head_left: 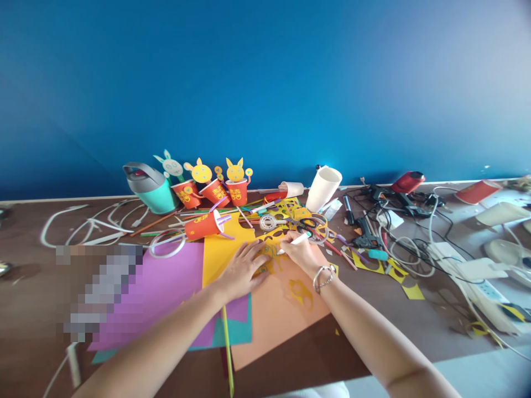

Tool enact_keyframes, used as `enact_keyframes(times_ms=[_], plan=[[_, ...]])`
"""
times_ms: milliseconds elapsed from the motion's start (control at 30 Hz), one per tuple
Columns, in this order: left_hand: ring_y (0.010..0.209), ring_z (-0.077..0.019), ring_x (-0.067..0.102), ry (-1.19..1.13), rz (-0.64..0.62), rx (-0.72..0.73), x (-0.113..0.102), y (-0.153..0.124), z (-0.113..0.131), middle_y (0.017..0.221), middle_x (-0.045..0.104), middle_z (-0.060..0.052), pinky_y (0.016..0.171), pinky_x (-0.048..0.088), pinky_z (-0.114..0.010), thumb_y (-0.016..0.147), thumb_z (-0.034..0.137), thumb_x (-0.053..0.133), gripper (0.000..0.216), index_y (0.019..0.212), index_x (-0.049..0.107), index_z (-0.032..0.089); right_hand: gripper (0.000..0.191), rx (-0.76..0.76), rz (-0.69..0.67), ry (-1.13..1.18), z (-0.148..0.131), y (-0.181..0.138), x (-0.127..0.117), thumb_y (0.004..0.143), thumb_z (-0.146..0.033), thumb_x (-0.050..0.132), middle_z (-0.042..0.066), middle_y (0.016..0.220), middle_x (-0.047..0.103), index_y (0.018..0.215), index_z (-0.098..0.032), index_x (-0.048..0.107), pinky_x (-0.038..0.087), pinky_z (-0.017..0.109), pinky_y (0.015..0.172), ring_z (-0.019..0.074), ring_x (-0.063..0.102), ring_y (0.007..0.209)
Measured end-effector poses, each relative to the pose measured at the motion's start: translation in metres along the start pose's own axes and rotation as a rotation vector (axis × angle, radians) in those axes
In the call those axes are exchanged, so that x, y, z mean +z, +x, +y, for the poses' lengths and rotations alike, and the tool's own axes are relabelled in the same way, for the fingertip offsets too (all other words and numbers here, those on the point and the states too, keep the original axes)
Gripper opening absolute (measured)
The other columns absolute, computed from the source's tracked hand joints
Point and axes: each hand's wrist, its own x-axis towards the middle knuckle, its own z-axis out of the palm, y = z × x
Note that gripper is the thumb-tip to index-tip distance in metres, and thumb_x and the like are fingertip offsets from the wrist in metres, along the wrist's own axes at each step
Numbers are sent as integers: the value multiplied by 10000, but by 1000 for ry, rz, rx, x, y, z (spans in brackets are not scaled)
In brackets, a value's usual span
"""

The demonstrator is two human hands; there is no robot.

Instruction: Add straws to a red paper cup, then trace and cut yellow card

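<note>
My right hand (299, 253) grips a white marker (301, 239), its tip down near a yellow paper cutout (274, 264) with greenish drawn marks. Flat beside it, my left hand (245, 268) has its fingers spread and rests on the cutout's left edge. Both hands are over a peach paper sheet (269, 326). Lower on that sheet lies a yellow shape (301, 294), its kind unclear. Under my left forearm are a purple sheet (166, 287) and a teal sheet (244, 326); a yellow sheet (213, 251) lies behind my left hand.
Red paper cups with animal faces (237, 192) stand by the wall, near a teal kettle-like container (155, 188). White cups (324, 188) stand at the back. Scissors (313, 224), a glue gun (365, 235), cables and a power strip (460, 271) crowd the right. A red cup (203, 225) lies tipped.
</note>
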Motion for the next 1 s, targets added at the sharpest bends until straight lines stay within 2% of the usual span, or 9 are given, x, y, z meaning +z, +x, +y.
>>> enact_keyframes(times_ms=[400, 833, 1000], plan=[[1316, -289, 409, 0, -4, 0, 0, 0, 0, 1375, 494, -110, 1094, 326, -534, 864, 316, 562, 291, 1143, 599, 239, 149, -70, 9, -44, 4, 1, 1, 601, -241, 491, -56, 489, 372, 530, -202, 365, 198, 199, 391, 74, 298, 457], [1314, -287, 408, 24, -18, 0, -1, 1, 1, 1375, 489, -115, 1095, 327, -521, 876, 322, 544, 279, 1133, 594, 227, 176, -27, 21, -41, 3, 0, 2, 649, -262, 524, -52, 501, 417, 558, -208, 385, 215, 207, 391, 84, 326, 453], [1316, -285, 407, 33, -26, 0, 0, 1, 1, 1375, 488, -119, 1094, 327, -520, 879, 326, 540, 271, 1124, 592, 224, 221, -8, 39, -44, 0, -1, 2, 672, -295, 531, -59, 496, 372, 567, -216, 354, 206, 209, 386, 80, 301, 445]])
